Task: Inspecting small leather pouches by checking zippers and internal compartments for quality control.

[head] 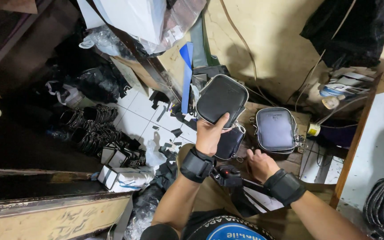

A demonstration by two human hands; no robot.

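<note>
My left hand holds up a small black leather pouch with a zipper round its edge, thumb on its lower face. A second dark pouch lies just below it, partly hidden by my left hand. My right hand rests low on the wooden work surface, fingers curled, beside that second pouch; I cannot tell whether it grips anything. A third, blue-grey pouch with metal rings lies flat to the right. Both wrists wear black bands.
Black straps and zipper coils are piled on the white tiled floor, with scraps and small white boxes nearby. A blue strap hangs upright. A spool and bottle sit at the right by a wooden edge.
</note>
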